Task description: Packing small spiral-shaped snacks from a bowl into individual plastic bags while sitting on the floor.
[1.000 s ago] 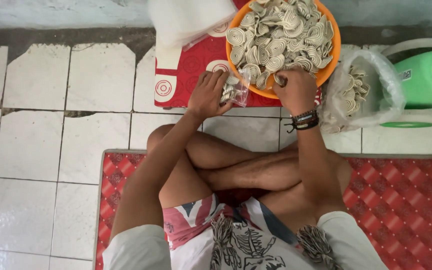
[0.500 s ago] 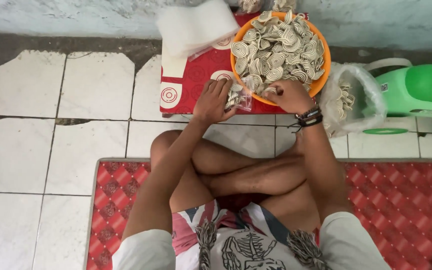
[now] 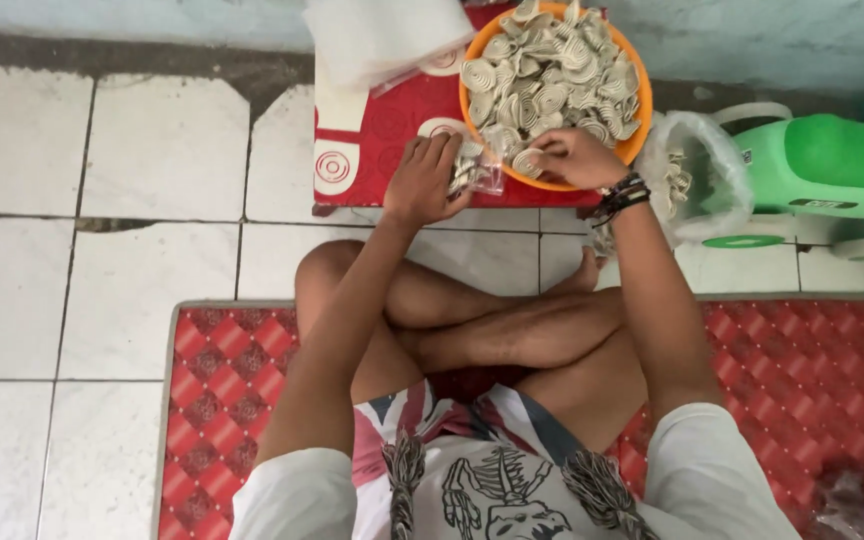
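Two hands work at twelve o'clock: the left hand (image 3: 424, 180) pinches a small clear bag (image 3: 479, 170) beside the orange bowl (image 3: 635, 140); the right hand (image 3: 574, 158) grips a spiral cracker (image 3: 528, 163) at its rim.

The person sits cross-legged in the lower middle of the frame, bare knees apart and shins folded over each other. Both arms stretch forward toward the upper middle. The left hand (image 3: 424, 180) curls, fingers bent and pinched, apparently gripping something small. The right hand (image 3: 570, 158), dark bands at its wrist, lies palm down with fingers bunched together.
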